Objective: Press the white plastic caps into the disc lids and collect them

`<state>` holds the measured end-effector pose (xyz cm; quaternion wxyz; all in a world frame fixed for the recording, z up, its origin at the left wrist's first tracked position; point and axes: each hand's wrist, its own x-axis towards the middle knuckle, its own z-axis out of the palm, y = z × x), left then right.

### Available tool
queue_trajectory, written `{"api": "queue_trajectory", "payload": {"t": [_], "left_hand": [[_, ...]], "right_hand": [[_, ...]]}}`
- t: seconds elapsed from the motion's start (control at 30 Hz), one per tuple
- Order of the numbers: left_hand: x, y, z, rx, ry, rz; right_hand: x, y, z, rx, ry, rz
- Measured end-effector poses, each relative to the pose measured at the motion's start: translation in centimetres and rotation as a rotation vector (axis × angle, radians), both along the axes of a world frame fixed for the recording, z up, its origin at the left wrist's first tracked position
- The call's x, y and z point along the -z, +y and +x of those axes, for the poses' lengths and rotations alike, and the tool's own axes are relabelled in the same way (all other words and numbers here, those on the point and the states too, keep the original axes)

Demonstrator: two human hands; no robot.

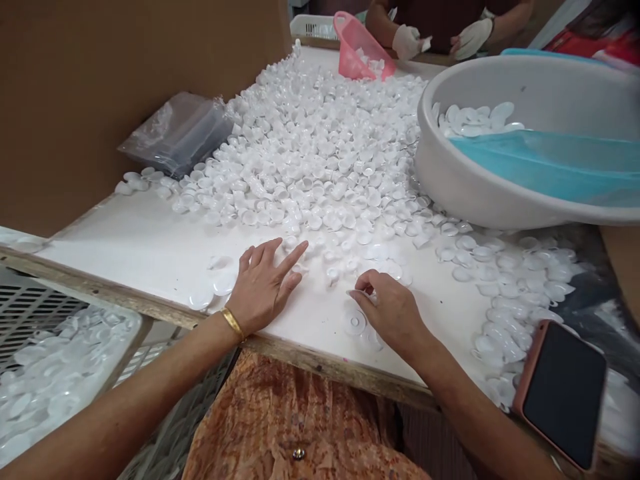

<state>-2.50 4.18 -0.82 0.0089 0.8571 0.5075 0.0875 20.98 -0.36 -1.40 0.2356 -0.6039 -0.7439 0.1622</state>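
Note:
My left hand (265, 283), with a gold bracelet (233, 324) at the wrist, rests near the table's front edge. Its fingers are spread and hold nothing, close to the small white plastic pieces. My right hand (390, 310) is closed in a pinch at the front middle; what its fingertips hold, if anything, is hidden. Just below those fingertips lies a clear round plastic disc (355, 321). Several loose white pieces (334, 270) lie between both hands. Flat white discs (201, 299) are left of my left wrist. Behind the hands spreads a large heap of white plastic cups (320, 153).
A large grey basin (465, 193) with white pieces stands at right. Near it lies a phone (563, 393). A pink scoop (345, 57) stands at the back, near another person's gloved hands (407, 41). Left are a plastic-wrapped pack (177, 130) and a crate of pieces (133, 333).

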Motion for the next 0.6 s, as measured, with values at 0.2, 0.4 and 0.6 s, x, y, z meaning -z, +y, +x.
{"api": "queue_trajectory", "payload": {"t": [0.2, 0.4, 0.6], "left_hand": [[-1.0, -0.1, 1.0, -0.038, -0.028, 0.077], [-0.3, -1.2, 2.1, 0.028, -0.168, 0.048], [0.2, -1.8, 2.3, 0.021, -0.194, 0.01]], "right_hand": [[-1.0, 1.8, -1.5, 0.019, 0.11, 0.174], [1.3, 2.8, -2.5, -0.183, -0.052, 0.449], [2.6, 1.9, -1.7, -0.35, -0.127, 0.482]]}}
